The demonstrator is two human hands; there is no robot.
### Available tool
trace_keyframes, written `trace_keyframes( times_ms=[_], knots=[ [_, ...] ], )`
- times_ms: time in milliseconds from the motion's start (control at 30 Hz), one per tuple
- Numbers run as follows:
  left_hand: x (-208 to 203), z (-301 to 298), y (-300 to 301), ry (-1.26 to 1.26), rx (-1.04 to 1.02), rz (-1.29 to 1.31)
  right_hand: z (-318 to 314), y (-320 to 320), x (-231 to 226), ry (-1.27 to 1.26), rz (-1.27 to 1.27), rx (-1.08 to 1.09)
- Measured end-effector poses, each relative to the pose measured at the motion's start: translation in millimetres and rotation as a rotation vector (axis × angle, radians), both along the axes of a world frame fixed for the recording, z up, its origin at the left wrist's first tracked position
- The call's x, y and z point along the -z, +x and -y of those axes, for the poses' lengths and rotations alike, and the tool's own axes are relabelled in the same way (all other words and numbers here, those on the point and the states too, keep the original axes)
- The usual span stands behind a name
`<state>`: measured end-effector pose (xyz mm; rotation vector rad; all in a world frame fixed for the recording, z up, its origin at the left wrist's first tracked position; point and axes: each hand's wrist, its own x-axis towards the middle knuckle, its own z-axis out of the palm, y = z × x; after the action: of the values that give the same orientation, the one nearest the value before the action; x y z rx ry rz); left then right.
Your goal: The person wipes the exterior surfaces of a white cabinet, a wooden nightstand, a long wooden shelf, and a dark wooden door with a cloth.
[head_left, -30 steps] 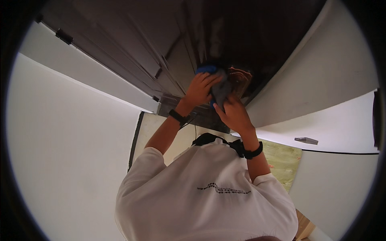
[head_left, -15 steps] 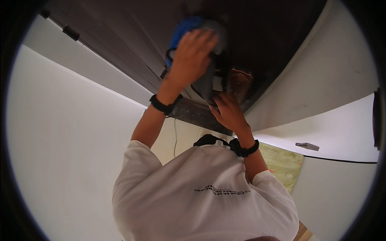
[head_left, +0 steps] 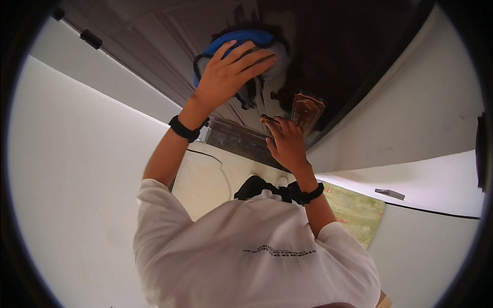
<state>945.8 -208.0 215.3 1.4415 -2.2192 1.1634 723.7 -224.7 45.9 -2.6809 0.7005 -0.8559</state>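
Note:
A glossy dark brown door fills the upper middle of the head view. My left hand, fingers spread, rests over a blue and grey fabric item with black trim, held flat against the door. Its exact kind is hard to tell, partly because my hand covers it. A dark strap-like end hangs beneath my palm. Lower and to the right, my right hand curls around the copper-coloured door handle. The handle's ornate backplate shows just beyond my fingers. A black band circles each wrist.
White walls stand on the left, and a pale curved wall on the right. Below the door, a cable lies on the light floor. A greenish mat or board is at lower right, near a small grey wall fitting.
My left hand has shifted left and spread its fingers over the blue and grey fabric. The grey part that hung down toward my right hand has moved away, exposing the handle.

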Motion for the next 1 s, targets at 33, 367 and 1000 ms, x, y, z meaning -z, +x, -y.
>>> trace_keyframes(
  times_ms=[33,367,1000],
  knots=[
    [0,2,-1,0.0,0.041,0.031,0,2,1,0.017,0.013,0.004],
    [-41,0,56,-0.082,0.125,0.061,-7,15,-1,-0.015,0.034,0.106],
    [80,-32,276,0.302,0.368,0.14,-23,61,24,-0.155,-0.077,0.499]
  ],
)
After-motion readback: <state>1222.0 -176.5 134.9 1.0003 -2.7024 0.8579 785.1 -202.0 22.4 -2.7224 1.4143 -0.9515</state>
